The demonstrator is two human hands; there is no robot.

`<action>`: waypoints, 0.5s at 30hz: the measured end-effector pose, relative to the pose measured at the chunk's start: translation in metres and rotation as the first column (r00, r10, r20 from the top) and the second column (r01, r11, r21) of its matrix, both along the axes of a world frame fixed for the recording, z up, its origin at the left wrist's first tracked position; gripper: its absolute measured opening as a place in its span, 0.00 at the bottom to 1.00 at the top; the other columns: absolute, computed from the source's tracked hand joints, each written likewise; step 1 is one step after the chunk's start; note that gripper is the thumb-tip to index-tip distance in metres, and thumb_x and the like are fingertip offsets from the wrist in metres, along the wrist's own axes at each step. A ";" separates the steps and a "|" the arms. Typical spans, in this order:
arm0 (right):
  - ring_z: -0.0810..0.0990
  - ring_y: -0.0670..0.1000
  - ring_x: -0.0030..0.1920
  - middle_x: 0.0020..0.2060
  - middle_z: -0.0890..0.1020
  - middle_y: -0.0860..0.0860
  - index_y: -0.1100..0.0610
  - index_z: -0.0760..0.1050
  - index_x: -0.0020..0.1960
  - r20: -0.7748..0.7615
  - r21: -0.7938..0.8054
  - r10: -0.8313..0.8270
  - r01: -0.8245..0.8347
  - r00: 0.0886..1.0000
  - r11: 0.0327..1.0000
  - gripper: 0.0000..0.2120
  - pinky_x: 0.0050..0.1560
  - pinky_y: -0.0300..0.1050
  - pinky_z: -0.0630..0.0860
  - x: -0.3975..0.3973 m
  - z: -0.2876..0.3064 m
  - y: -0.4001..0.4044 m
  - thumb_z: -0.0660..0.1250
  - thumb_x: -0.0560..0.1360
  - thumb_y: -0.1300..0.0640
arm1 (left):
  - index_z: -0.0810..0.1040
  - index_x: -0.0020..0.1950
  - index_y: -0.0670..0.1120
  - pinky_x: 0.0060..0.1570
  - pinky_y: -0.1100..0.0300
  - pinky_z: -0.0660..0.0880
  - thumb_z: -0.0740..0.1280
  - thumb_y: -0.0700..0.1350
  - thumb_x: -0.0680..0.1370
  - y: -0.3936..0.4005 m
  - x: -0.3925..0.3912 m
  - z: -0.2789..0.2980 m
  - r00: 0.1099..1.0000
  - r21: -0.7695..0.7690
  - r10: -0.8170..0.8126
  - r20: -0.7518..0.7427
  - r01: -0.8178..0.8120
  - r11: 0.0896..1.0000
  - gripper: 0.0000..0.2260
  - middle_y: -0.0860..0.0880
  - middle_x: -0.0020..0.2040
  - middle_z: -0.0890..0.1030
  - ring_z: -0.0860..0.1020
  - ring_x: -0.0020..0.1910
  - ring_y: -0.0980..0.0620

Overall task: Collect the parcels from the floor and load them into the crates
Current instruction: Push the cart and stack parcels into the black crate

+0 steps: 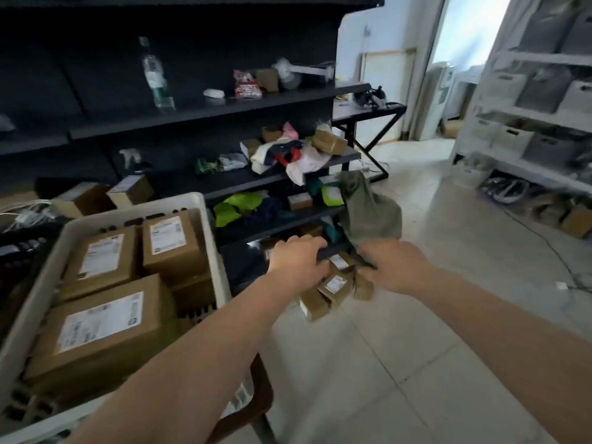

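Several small brown cardboard parcels [335, 287] with white labels are bunched between my two hands, low in front of the dark shelf unit and above the tiled floor. My left hand [298, 262] grips the bunch from the left with curled fingers. My right hand [395, 272] clasps it from the right; its fingertips are hidden behind the parcels. To the left stands a white plastic crate [209, 238] holding several larger labelled boxes [102, 331].
The dark shelf unit [198, 113] carries a bottle, bags and small boxes. A grey-green bag [371, 213] hangs off its end, just above my hands. White racks with grey bins [541, 91] line the right wall. Pale tiled floor [400, 363] lies between.
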State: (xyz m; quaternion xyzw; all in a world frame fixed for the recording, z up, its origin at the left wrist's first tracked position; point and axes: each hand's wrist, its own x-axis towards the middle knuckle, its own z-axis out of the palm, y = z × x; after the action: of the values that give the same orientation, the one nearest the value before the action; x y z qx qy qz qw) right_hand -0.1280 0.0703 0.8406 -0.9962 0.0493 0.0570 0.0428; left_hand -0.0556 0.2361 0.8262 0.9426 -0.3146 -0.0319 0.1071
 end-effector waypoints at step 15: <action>0.73 0.56 0.64 0.63 0.75 0.53 0.53 0.69 0.67 -0.134 -0.073 -0.039 0.030 0.990 0.997 0.20 0.59 0.47 0.70 0.155 -0.061 -0.239 0.59 0.78 0.49 | 0.70 0.66 0.51 0.58 0.52 0.70 0.60 0.50 0.77 -0.236 0.171 -0.085 0.988 0.049 0.090 -0.122 -0.085 0.995 0.17 0.49 0.63 0.75 0.71 0.61 0.47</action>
State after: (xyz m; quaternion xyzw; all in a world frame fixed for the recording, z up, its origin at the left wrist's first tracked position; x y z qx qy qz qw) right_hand 0.0267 -0.1685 0.7798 -0.9900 0.0714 0.1220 0.0048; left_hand 0.1155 0.0006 0.7414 0.9538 -0.2649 -0.0925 0.1072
